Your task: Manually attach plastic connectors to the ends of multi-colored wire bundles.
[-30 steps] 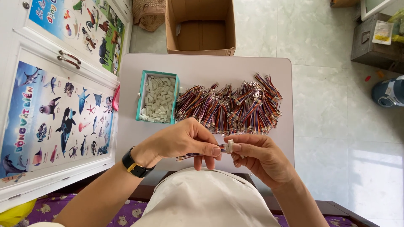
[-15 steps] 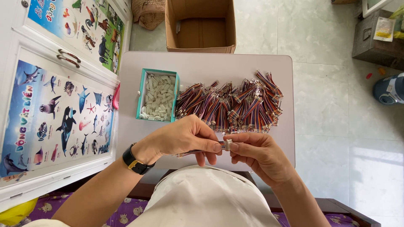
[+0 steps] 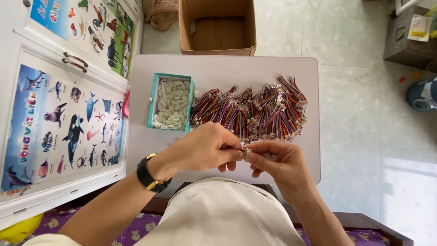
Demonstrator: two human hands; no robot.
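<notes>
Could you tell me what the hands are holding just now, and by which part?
Both hands, left hand and right hand, pinch a small connector piece between fingertips; the exact grip is too small to tell.

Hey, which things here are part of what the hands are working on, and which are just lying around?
In use:
left hand
right hand
small connector piece pinched between both
pile of coloured wire bundles
teal box of white connectors

Lying about:
cardboard box
animal posters
blue appliance on the floor

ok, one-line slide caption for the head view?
Both hands, left hand and right hand, pinch a small connector beside striped wire bundles.
</notes>
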